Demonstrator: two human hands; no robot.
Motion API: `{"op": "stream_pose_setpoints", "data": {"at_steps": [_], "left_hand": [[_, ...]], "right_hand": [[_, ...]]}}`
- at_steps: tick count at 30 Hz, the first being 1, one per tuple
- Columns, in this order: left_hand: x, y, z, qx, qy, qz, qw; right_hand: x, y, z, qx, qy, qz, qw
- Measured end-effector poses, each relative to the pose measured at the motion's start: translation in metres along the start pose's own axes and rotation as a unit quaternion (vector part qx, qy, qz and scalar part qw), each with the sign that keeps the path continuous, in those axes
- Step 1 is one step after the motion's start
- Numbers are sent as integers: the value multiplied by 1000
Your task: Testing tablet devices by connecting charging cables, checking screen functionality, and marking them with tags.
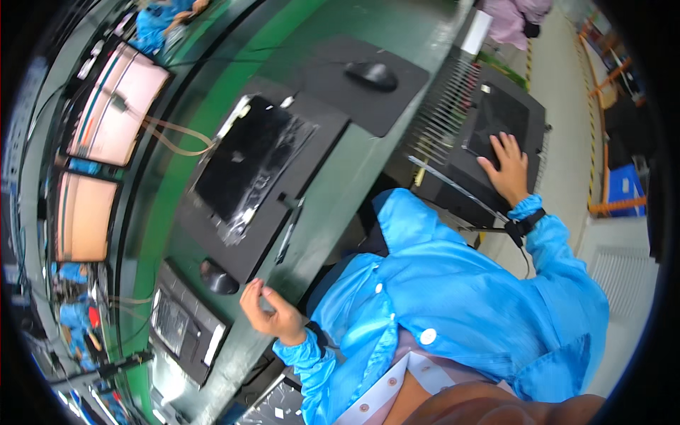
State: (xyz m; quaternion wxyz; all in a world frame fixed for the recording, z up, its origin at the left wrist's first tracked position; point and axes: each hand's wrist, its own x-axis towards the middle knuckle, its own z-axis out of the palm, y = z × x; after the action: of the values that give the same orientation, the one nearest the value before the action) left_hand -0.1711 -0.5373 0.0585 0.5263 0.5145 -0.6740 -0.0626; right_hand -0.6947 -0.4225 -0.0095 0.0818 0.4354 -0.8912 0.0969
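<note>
My right hand lies with spread fingers on a black flat panel, which rests on a metal wire rack at the right of the bench. Near the bench's front edge, my left hand is raised with curled fingers close to the thumb, and nothing shows in it. A black mouse sits just beyond that hand. Farther in, a glossy dark screen panel with crinkled clear film along its edge lies on a black mat. A thin dark pen-like tool lies by the mat's near edge.
A second black mouse is on a mouse pad at the back. Two lit monitors line the bench's left side, with a looped cable. A dark device lies at lower left. Beyond the rack, a blue bin stands.
</note>
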Motion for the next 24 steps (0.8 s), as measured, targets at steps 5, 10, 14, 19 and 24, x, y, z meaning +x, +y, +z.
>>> {"op": "stream_pose_setpoints", "data": {"at_steps": [5, 10, 14, 19, 24], "left_hand": [[9, 3, -3, 98, -52, 26, 993], [19, 10, 4, 195, -208, 58, 957], [23, 12, 2, 187, -239, 53, 951], [25, 10, 2, 177, -222, 50, 957], [24, 9, 1, 168, -204, 43, 964]], "right_hand": [[-2, -3, 5, 1, 0, -11, 1000], [-4, -9, 4, -16, 22, -1, 1000], [-1, -15, -1, -37, -11, 20, 999], [-1, -21, -9, -87, -57, 13, 994], [2, -72, -29, 140, 124, -244, 952]]}}
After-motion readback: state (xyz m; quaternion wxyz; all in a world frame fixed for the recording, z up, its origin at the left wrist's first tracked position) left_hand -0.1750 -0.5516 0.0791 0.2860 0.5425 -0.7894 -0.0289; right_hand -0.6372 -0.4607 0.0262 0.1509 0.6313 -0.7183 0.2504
